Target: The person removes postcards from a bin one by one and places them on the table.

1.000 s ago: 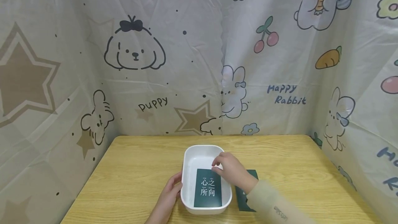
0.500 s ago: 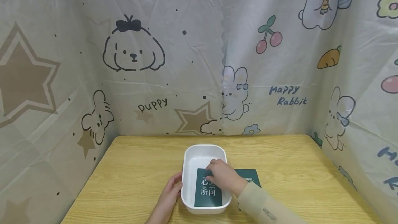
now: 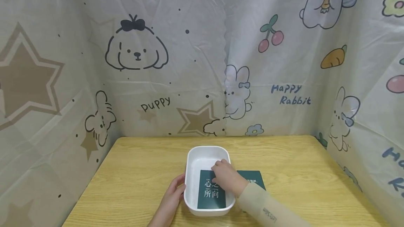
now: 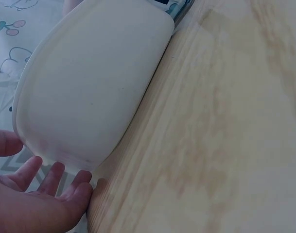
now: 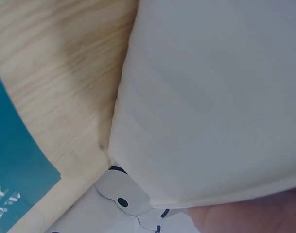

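A white box with rounded corners stands on the table, and inside it lies a dark green card with white characters. At the box's left side, my left hand touches the wall; its spread fingertips press against it in the left wrist view. My right hand reaches over the right rim, bent fingers and thumb at the card's upper right part. I cannot tell whether they pinch it. On the table right of the box lies another green card, partly hidden under the right forearm.
The wood-grain table extends on both sides of the box. Behind it and at both sides hangs a pale curtain printed with cartoon animals and stars. A light sleeve crosses the table's front right.
My right hand has moved left and down onto the card in the box, its fingers drawing closer together. More of the right-hand card's top shows now. The left hand stays at the box.
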Tool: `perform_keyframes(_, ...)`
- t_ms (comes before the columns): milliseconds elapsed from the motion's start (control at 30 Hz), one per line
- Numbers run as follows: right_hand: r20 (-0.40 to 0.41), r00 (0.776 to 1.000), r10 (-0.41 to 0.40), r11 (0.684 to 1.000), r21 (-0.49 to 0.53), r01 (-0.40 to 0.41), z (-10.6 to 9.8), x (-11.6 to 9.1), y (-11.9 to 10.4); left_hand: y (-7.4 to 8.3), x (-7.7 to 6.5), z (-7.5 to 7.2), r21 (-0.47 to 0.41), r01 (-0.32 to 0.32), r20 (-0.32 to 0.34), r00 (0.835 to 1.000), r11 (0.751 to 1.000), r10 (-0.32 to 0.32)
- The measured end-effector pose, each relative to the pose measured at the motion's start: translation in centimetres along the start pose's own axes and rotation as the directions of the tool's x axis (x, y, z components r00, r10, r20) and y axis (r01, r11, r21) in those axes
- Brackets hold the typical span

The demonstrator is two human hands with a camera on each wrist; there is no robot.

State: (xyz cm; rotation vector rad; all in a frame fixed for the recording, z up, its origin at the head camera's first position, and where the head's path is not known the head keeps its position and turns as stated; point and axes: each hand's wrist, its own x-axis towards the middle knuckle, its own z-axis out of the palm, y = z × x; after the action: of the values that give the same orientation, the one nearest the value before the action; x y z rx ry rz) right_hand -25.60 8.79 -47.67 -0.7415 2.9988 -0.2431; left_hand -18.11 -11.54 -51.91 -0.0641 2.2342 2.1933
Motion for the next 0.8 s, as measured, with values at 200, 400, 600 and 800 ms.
perform_keyframes(200, 0.035, 0.999, -0.001, 1.000, -0.024, 0.002, -0.14, 0.10, -0.08, -0.05, 0.07, 0.02, 0.004, -0.007, -0.002, 1.000, 1.000, 0.007)
perform_keyframes(400, 0.049, 0.999, -0.008, 0.999, -0.048, 0.011, -0.24, 0.08, -0.26, -0.09, 0.08, 0.01, 0.001, -0.003, -0.005, 1.000, 1.000, 0.003)
perform_keyframes(600, 0.047, 0.999, -0.006, 0.998, -0.064, 0.009, -0.10, 0.26, -0.11, -0.06, 0.16, 0.03, -0.005, 0.000, -0.002, 1.000, 1.000, 0.000)
perform_keyframes(800, 0.048, 0.999, -0.009, 0.996, -0.087, 0.013, -0.01, 0.29, -0.14, -0.05, 0.18, 0.06, -0.003, 0.002, -0.002, 1.000, 1.000, -0.002)
